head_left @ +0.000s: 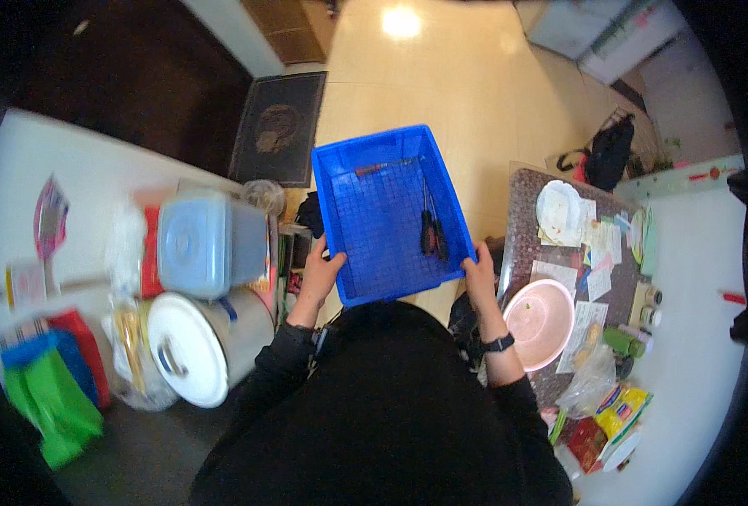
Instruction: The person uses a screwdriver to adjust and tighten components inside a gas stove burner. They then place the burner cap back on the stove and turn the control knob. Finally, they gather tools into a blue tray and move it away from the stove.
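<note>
A blue rectangular plastic bin (374, 244) is held in front of my body, above the floor. My left hand (319, 274) grips its near left corner, thumb over the rim. At the near right corner, my right hand (480, 278) closes on the rim in the same way. Inside, two screwdrivers with dark handles (433, 232) lie against the right side, shafts pointing away from me. Another slim tool with a reddish handle (369, 169), which looks like a screwdriver, lies across the far end. The fingers under the bin are hidden.
On the right, a speckled table (521, 198) carries a pink basin (539, 325), a white plate (559, 208), papers and packets. To the left stand a white-lidded pot (187, 350) and a pale blue container (195, 244). A dark doormat (278, 126) and a black bag (611, 152) lie farther off.
</note>
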The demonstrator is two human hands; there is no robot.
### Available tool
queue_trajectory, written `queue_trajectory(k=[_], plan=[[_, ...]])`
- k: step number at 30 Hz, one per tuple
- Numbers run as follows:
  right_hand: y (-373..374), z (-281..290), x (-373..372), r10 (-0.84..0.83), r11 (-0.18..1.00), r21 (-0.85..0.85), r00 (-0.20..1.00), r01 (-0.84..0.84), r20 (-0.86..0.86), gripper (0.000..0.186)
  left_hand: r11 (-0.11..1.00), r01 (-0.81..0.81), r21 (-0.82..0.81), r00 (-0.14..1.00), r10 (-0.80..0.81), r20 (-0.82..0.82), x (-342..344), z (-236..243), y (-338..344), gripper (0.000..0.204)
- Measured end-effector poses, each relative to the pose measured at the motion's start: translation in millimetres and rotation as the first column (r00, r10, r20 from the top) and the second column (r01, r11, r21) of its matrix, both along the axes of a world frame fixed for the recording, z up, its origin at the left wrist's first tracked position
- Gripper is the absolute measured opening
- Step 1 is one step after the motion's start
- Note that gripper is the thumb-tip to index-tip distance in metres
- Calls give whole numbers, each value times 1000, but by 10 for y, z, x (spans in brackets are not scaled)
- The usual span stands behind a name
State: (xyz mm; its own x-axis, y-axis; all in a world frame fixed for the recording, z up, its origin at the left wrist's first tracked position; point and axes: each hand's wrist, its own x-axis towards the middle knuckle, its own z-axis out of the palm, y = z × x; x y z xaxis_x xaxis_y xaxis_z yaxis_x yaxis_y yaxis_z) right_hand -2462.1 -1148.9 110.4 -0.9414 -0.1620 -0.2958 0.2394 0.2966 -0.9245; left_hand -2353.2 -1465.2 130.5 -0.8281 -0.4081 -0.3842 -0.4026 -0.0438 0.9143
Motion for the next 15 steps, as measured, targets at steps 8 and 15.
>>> queue_trajectory(k=[8,15], plan=[[-170,97,-1582,-183,973,155,980,169,82,38,974,226,-4,974,-226,33,-2607,176,-347,60],[-423,715,-2474,-140,827,401,836,393,-530,37,811,487,-323,859,-512,8,-4061,82,-163,62]])
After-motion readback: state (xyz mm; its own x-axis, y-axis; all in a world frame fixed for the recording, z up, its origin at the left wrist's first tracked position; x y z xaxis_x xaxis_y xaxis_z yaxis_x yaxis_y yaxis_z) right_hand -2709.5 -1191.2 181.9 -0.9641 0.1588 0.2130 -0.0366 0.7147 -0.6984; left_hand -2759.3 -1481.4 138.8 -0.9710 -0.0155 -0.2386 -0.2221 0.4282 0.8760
